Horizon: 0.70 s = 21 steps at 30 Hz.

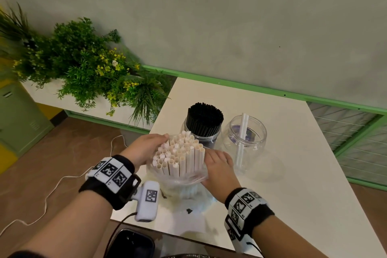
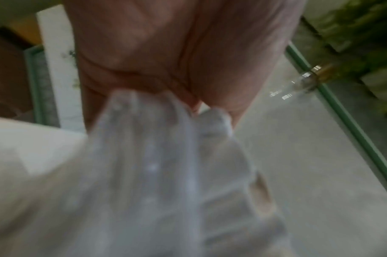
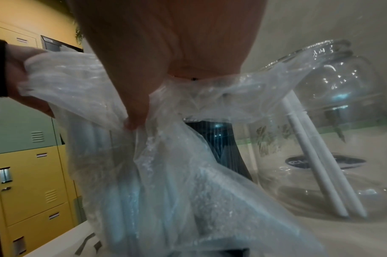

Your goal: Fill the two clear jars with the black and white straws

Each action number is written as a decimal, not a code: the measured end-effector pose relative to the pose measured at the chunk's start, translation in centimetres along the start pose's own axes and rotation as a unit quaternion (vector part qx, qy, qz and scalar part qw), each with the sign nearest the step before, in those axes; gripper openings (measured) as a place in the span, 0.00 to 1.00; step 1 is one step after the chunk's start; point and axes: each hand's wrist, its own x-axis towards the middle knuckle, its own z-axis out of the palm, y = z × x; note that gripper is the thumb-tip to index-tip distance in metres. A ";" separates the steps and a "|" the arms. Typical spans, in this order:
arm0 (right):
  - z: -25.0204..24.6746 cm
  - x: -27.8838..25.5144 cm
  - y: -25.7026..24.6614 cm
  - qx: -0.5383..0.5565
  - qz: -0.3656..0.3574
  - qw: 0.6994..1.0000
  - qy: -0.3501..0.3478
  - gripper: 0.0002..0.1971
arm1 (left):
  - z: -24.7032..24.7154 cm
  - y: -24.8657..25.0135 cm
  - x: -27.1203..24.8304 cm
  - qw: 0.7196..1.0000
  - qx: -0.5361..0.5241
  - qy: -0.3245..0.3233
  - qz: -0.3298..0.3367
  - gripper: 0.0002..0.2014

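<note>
A bundle of white paper straws is held upright at the near table edge, half out of a clear plastic bag. The left hand cups its left side with fingers loosely curved; the right hand pinches the bag film. The far jar is packed with black straws; the right jar holds only two white straws. Risk: the slack bag could slip and the bundle fan out, with straws spilled off the near edge, or the light right jar could be knocked.
</note>
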 end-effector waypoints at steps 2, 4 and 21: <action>0.3 0.1 0.1 -0.011 0.001 1.000 -0.003 0.28 | 0.2 -0.1 0.2 0.998 -0.058 -0.022 -0.011 0.12; 0.2 0.1 0.1 -0.017 0.002 1.000 -0.001 0.30 | 0.5 -0.3 0.4 0.995 -0.099 -0.024 -0.013 0.09; -0.3 -0.2 0.5 0.015 0.047 0.997 -0.054 0.22 | 0.9 -3.4 0.8 0.983 -0.171 -0.012 -0.070 0.15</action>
